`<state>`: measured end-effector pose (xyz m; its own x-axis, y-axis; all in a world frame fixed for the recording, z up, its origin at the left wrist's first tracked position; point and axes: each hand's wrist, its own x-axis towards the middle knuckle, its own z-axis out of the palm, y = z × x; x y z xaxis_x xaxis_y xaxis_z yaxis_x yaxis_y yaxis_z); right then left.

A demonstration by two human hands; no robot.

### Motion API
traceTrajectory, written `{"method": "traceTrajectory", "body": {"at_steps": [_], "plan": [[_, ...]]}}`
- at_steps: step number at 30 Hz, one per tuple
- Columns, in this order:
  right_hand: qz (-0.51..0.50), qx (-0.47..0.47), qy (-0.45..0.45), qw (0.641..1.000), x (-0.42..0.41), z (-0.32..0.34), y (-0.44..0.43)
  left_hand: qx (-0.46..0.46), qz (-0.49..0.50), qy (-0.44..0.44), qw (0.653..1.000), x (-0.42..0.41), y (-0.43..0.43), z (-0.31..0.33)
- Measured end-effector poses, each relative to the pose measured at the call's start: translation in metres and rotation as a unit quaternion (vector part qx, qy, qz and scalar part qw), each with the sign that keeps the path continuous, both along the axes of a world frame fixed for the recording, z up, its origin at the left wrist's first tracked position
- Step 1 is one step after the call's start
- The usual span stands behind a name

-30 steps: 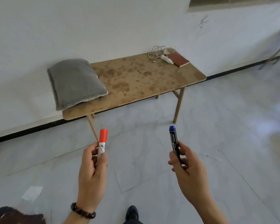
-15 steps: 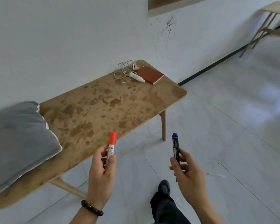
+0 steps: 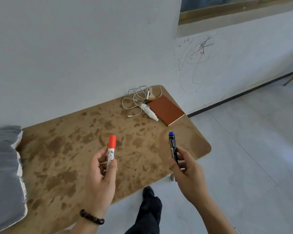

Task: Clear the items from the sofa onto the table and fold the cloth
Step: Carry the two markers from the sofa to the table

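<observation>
Worktop (image 3: 91,132): grey cushion (image 3: 3,174) at left end, cable (image 3: 135,100) and notebook (image 3: 166,109) far corner. Left hand (image 3: 101,179) gripping red-capped marker (image 3: 111,149), right hand (image 3: 188,173) gripping blue marker (image 3: 172,146); long axes upright, caps up.

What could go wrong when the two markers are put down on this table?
1. The blue-capped marker hovers near the table edge; being round, it might roll off onto the floor.
2. The far corner is crowded: setting the red-capped marker there could snag the white cable or nudge the brown notebook.
</observation>
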<state>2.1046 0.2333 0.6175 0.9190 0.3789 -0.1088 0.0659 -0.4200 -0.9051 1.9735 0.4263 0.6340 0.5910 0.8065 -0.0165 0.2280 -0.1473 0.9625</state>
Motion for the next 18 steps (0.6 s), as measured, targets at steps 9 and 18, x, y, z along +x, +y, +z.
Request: {"method": "traceTrajectory", "body": {"at_steps": [9, 18], "plan": [[0.042, -0.106, 0.003, 0.994, 0.183, -0.018, 0.062, -0.125, 0.058, 0.02, 0.99, 0.168, 0.071, -0.055], [0.05, -0.085, 0.089, 0.991, 0.349, -0.059, 0.141, -0.061, 0.051, 0.153, 0.985, 0.327, 0.148, -0.096]]}}
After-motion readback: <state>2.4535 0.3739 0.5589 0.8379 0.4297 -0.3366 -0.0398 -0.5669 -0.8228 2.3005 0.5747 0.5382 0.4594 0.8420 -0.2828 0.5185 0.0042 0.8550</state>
